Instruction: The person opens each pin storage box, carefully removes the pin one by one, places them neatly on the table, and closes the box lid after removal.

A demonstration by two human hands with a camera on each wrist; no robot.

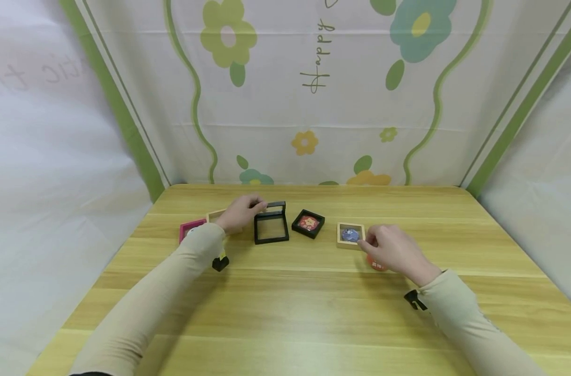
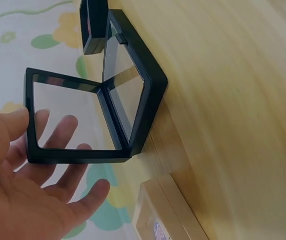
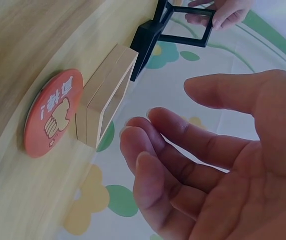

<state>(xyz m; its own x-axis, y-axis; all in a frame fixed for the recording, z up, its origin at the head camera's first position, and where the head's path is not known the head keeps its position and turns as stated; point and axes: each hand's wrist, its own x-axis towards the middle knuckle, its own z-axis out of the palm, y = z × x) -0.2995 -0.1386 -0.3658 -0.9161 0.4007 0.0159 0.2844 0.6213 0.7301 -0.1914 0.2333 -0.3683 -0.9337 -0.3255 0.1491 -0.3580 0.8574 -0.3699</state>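
Observation:
My left hand (image 1: 240, 211) holds the raised lid of a hinged black display frame (image 1: 271, 241) at its edge. In the left wrist view, the thumb is at the edge and the fingers show behind the clear film. The base rests on the table. My right hand (image 1: 395, 248) holds nothing, its fingers loosely bent. It hovers beside a light wooden frame (image 1: 362, 230) with a blue badge (image 1: 350, 235) inside. Under that hand, a round red badge (image 3: 55, 112) with a fist picture lies beside the wooden frame; the hand partly hides it in the head view.
Between the hands sits a smaller black frame (image 1: 296, 227) with a red flower badge (image 1: 309, 223). Left of the left hand are a pink frame (image 1: 184, 226) and another light wooden frame (image 1: 214, 213), partly covered by the arm. A flowered cloth (image 1: 276, 104) hangs behind the table (image 1: 285, 318).

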